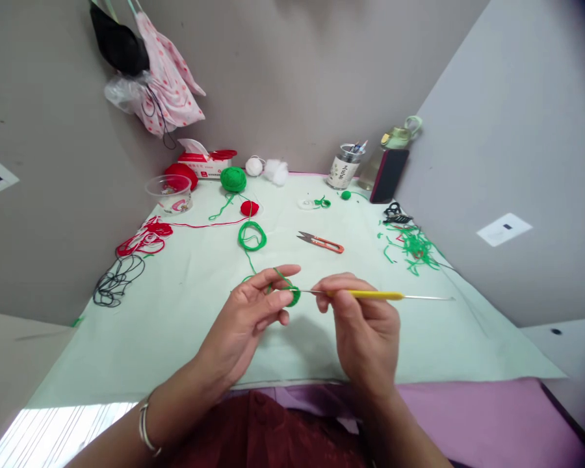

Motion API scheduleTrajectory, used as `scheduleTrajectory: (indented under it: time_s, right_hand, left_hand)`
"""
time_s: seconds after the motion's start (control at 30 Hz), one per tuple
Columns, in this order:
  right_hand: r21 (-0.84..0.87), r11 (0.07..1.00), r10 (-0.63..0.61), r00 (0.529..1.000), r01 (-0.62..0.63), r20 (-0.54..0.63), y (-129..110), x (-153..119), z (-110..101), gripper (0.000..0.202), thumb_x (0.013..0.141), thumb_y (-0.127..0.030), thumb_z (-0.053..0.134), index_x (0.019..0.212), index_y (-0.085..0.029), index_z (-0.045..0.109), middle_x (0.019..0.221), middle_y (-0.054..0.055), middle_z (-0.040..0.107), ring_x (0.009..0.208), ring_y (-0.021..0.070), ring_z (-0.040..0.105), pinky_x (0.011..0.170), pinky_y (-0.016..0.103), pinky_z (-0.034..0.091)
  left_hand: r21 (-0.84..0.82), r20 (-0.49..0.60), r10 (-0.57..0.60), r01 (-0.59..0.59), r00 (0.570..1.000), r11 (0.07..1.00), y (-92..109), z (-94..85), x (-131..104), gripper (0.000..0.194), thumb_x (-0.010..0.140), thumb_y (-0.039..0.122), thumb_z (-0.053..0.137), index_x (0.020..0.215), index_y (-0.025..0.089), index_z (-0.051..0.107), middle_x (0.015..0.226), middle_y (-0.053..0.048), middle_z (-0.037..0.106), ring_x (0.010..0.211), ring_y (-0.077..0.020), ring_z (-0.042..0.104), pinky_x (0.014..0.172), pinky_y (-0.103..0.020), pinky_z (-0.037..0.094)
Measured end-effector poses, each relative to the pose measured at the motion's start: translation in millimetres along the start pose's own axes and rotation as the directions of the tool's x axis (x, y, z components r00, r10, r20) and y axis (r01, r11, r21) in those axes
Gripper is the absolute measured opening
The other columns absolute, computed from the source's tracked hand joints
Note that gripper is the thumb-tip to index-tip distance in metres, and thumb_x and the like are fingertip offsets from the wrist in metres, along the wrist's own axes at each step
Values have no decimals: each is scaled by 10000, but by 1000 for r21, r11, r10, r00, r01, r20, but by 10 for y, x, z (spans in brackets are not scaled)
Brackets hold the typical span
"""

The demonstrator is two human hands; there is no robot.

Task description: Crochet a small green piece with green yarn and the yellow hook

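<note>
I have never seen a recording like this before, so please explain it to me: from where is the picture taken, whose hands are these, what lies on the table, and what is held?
There is one picture, taken by a camera worn on a person's head, looking down at that person's own two bare hands. No machine is involved.

The left hand pinches a small green crochet piece, with green yarn running from it over the table. The right hand holds a yellow crochet hook, its metal tip at the green piece.

On the pale green table cover lie orange snips, a green yarn ball, red yarn, black yarn and green yarn scraps. At the back stand a tissue box, a clear plastic cup, a pen jar and a bottle.
</note>
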State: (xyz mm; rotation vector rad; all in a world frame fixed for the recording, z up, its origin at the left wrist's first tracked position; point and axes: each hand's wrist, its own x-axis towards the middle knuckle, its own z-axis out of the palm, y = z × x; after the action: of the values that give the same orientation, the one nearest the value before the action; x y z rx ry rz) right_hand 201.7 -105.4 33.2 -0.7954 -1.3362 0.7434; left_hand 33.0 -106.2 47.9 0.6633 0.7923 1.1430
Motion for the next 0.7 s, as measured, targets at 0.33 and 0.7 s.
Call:
scheduleTrajectory:
  time_s: [0.33,0.7]
  right_hand:
    - [171,972,161,987,-164,29,82,-10,-9,211,1074,-327,629,995,-223,795,914,48,812,726,154,726,689,300,623]
    - [-302,894,-286,940,331,183,-62,-140,-10,280,1059,-106,541,1224,-238,725,1020,78,827,870,210,785,714,358,652]
  left_hand:
    - [173,8,97,-97,995,980,-37,-16,-36,250,844,301,889,1093,316,884,926,-7,660,865,-146,598,786,-246,536]
    - [424,-83,294,-234,952,875,-48,-10,-83,254,859,204,835,1082,317,882,844,16,625,690,-107,489,703,-245,445]
